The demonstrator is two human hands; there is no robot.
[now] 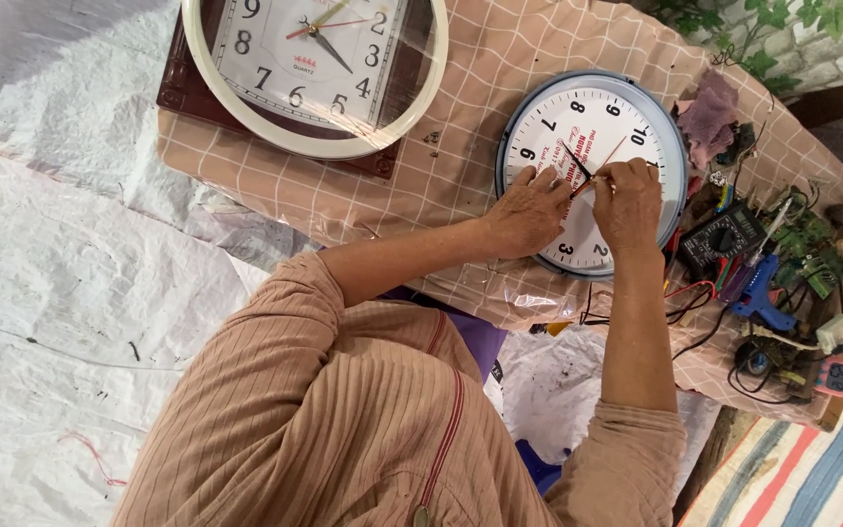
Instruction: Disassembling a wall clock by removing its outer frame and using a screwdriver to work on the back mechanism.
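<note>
Two hands on one clock here, both parked right on the face of the round wall clock [592, 171] w/ the grey-blue rim, which lies flat on the pink checked cloth [461, 146] near the right side of the table. Left hand [531, 210] lies over the lower-left part of the dial, fingers loosely curled and resting on the face, fingertips up near the center. Right hand [626, 200] sits just beside it on the lower-right part of the dial, fingers bunched together at the middle where the clock's hands meet; looks like a pinch on the thin red second hand [605, 164], but it's too small to tell exactly what's gripped. The two hands are almost touching at the center of the dial, so the clock is directly under both, w/ its top half left uncovered. Second clock [316, 63], bigger, cream ring over a square dark-brown frame, lies well apart at the top left, hanging partly off the cloth edge. Right of the worked clock is a cluttered pile: black multimeter [724, 239], blue glue gun [761, 293], green circuit boards [812, 244], red & black wires [690, 303], plus a purple rag [709, 117] just beside the rim.
</note>
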